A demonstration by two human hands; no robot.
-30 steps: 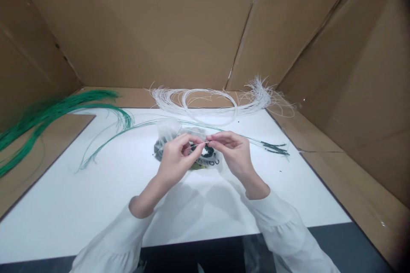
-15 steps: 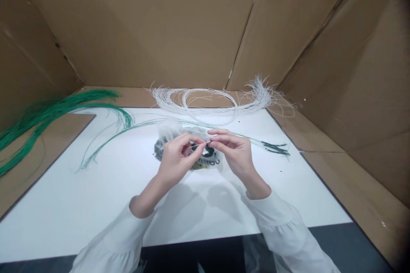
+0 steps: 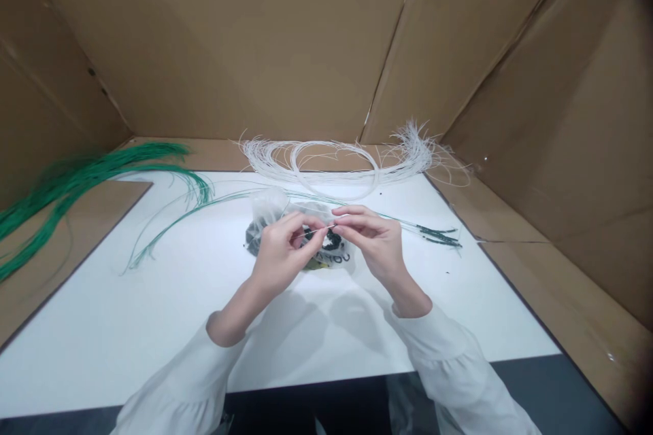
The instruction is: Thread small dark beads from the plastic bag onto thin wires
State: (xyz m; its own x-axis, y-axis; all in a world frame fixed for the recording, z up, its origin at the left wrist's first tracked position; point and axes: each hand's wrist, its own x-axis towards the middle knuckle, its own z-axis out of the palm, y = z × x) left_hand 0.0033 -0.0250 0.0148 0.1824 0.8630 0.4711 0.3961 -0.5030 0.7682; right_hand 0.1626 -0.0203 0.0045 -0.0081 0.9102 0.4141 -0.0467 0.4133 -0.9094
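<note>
Above the middle of the table, my left hand [image 3: 286, 241] pinches a thin whitish strand [image 3: 331, 226] between thumb and index finger. Opposite it, my right hand [image 3: 375, 236] has thumb and fingertip closed at the strand's other side; anything tiny between them is too small to tell. The two sets of fingertips are nearly touching. Below and behind them lies a clear plastic bag [image 3: 270, 202] with printed letters, holding small black beads [image 3: 334, 240]. My hands partly cover the bag.
A coil of white strands [image 3: 331, 149] lies at the back. At the left are bundled green strands [image 3: 92, 173]. Several green strands cross behind the bag, ending in dark beaded tips [image 3: 439, 236] at the right. Cardboard walls [image 3: 245, 41] surround the white table [image 3: 168, 326].
Almost nothing differs; both hands keep their pinch, and the right-hand fingers have shifted very slightly at the strand.
</note>
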